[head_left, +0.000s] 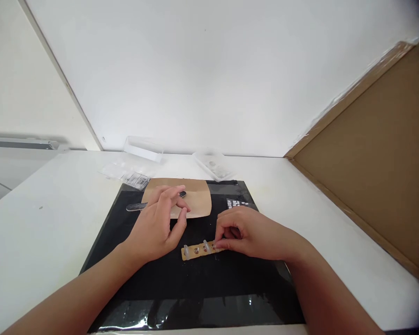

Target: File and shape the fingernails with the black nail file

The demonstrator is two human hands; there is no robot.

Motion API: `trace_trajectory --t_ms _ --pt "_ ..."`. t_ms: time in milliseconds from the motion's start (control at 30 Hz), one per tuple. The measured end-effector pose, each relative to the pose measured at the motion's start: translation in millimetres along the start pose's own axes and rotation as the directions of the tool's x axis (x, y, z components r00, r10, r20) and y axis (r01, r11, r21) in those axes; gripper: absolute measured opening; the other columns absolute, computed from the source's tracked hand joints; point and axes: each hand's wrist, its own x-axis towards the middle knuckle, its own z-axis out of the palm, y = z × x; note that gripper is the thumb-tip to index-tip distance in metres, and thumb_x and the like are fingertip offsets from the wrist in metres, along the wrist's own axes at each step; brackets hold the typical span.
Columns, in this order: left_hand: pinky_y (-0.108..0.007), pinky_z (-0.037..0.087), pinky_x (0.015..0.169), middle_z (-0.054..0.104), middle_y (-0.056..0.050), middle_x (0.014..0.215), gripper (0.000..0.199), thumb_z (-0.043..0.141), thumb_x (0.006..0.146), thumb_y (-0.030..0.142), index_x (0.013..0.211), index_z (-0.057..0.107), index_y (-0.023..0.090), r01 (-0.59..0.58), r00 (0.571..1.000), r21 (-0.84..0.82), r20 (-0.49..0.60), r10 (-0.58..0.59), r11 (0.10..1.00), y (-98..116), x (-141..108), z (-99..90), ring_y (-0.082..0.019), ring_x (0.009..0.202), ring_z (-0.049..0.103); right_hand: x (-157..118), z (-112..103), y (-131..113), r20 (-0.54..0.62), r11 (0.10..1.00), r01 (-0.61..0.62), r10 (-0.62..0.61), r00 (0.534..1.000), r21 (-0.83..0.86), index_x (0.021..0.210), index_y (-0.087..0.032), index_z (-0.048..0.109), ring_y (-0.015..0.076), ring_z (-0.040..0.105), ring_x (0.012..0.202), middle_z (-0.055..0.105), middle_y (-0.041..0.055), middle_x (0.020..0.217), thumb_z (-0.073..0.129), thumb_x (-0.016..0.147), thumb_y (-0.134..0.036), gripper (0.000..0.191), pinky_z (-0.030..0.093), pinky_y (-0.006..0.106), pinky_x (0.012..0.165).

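A narrow yellowish strip (199,251) lies on the black mat, with several shiny round spots along it. Two small translucent pieces, like false nail tips, sit across the strip: one nail tip (186,251) at its left end, another nail tip (206,246) nearer the middle. My right hand (242,232) is closed in a pinch at the strip's right end, covering that end; what its fingertips hold is hidden. My left hand (162,221) hovers over the brown sheet (199,200), thumb and a fingertip together, other fingers stretched forward. Behind its fingers lies a dark nail-file-like stick (136,207), partly covered.
The black mat (195,284) has glossy, reflective edges and rests on a white table (52,242). At the back are a clear plastic bag (124,173), a clear box (143,150) and a translucent tray (214,165) with small pieces. A cardboard panel (373,153) stands at the right.
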Motion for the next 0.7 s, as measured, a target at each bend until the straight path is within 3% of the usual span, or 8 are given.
trace_trajectory --t_ms 267,400,500,567,633,700 --pt "-0.047 0.049 0.099 0.071 -0.007 0.103 0.052 0.054 0.096 0.015 0.145 0.036 0.02 0.029 1.0 0.01 0.005 -0.029 1.0 -2.2 -0.6 0.5 -0.028 0.118 0.056 -1.2 -0.6 -0.6 -0.012 1.0 0.005 -0.005 1.0 -0.008 0.085 -0.023 0.076 0.0117 0.058 0.065 0.069 -0.0019 0.075 0.072 0.09 -0.03 0.01 0.043 0.027 0.065" --pt "-0.046 0.05 0.098 0.071 -0.007 0.103 0.053 0.055 0.096 0.017 0.145 0.037 0.02 0.036 0.999 0.022 0.002 -0.036 0.999 -3.1 -0.4 -0.2 -0.028 0.118 0.056 -3.9 -6.0 -2.3 -0.052 0.997 -0.036 0.039 0.998 0.071 0.088 -0.022 0.075 0.0131 0.06 0.063 0.069 -0.0014 0.072 0.07 0.091 -0.038 0.016 0.043 0.026 0.06" --pt "-0.044 0.052 0.095 0.072 -0.007 0.102 0.049 0.056 0.096 0.017 0.143 0.044 0.02 0.021 0.999 0.054 0.023 -0.023 0.998 -4.8 -0.1 -1.1 -0.028 0.117 0.057 -3.8 -11.2 1.3 -0.215 0.996 -0.037 0.053 0.975 0.076 0.09 -0.022 0.073 0.0146 0.062 0.069 0.072 -0.0002 0.079 0.066 0.095 -0.043 0.022 0.045 0.026 0.063" --pt "-0.044 0.052 0.095 0.073 -0.007 0.1 0.042 0.058 0.096 0.017 0.137 0.052 0.02 -0.018 1.0 0.087 0.012 0.017 0.996 -7.3 0.1 -1.6 -0.029 0.116 0.057 -2.3 -14.9 9.3 -0.35 0.998 -0.066 0.054 0.935 -0.022 0.087 -0.022 0.071 0.0159 0.064 0.074 0.073 0.0004 0.08 0.06 0.099 -0.041 0.025 0.046 0.028 0.071" --pt "-0.044 0.052 0.096 0.074 -0.007 0.098 0.032 0.059 0.095 0.016 0.127 0.059 0.019 -0.067 0.998 0.111 -0.014 0.069 0.992 -10.9 0.7 -1.7 -0.029 0.113 0.057 -0.6 -18.2 22.3 -0.466 0.98 -0.142 0.063 0.882 -0.136 0.085 -0.022 0.07 0.0171 0.064 0.076 0.072 0.0006 0.079 0.051 0.102 -0.033 0.028 0.045 0.03 0.077" --pt "-0.043 0.052 0.096 0.075 -0.006 0.097 0.026 0.058 0.097 0.014 0.122 0.063 0.019 -0.1 0.994 0.118 -0.02 0.103 0.988 -15.0 1.5 -1.4 -0.027 0.111 0.058 0.4 -20.3 39.1 -0.555 0.961 -0.227 0.105 0.825 -0.155 0.097 -0.022 0.07 0.0178 0.066 0.08 0.075 0.0012 0.086 0.043 0.1 -0.019 0.028 0.046 0.03 0.077"
